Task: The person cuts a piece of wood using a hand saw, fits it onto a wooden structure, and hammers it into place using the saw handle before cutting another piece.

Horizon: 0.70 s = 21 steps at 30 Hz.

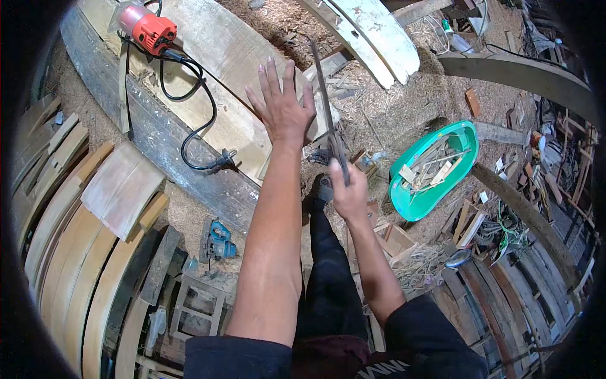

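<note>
My left hand (284, 114) lies flat with fingers spread on a wide pale board (230, 47), near its right end. In my right hand (351, 194) is the handle of a handsaw (324, 95), fingers wrapped round it. The dark blade points away from me and shows nearly edge-on, overlapping the board's end in this view. Beneath the board runs a long grey, paint-spotted bench plank (170, 136). A red power tool (148, 30) with a clear base rests on the wood to the left, its black cord (213, 107) looping to a loose plug (226, 158).
A green plastic tub (404, 205) holding wood scraps stands on the shavings-covered floor (404, 117) to the right. A teal power tool (219, 241) sits at lower left. Curved timber pieces (95, 278) are stacked on the left. A pale curved plank (379, 38) extends at the top.
</note>
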Tool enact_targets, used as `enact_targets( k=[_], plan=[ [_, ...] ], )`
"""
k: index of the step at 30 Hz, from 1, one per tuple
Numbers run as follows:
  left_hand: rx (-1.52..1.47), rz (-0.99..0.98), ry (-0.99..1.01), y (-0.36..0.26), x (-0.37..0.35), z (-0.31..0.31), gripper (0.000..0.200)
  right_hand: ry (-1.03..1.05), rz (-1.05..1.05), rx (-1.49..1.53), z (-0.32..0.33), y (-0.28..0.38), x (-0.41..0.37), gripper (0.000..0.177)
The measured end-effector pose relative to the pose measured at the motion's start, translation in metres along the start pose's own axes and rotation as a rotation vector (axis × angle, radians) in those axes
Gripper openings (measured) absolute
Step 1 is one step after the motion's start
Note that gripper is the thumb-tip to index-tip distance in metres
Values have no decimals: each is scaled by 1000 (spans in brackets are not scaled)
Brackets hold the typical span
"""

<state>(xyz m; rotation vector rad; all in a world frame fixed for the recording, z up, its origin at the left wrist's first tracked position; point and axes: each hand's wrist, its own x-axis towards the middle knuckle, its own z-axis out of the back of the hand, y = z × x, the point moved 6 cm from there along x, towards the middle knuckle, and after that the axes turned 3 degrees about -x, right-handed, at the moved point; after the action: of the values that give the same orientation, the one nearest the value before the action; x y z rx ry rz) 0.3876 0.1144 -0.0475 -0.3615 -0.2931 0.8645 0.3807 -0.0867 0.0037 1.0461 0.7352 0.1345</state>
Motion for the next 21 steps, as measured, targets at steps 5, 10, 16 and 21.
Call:
enact_targets(
  k=[5,10,16,21],
  plan=[
    [0,3,7,-1,-2,2,57,-63,-50,28,14,-68,-12,49],
    [15,-10,-17,-2,-2,1,56,-56,31,44,1,-54,-3,50],
    [25,-22,-26,-1,-4,-1,56,-61,16,21,-12,-57,-7,49],
    [30,-28,-33,-1,-3,0,57,-53,16,-17,-10,-48,-1,50]
  ],
)
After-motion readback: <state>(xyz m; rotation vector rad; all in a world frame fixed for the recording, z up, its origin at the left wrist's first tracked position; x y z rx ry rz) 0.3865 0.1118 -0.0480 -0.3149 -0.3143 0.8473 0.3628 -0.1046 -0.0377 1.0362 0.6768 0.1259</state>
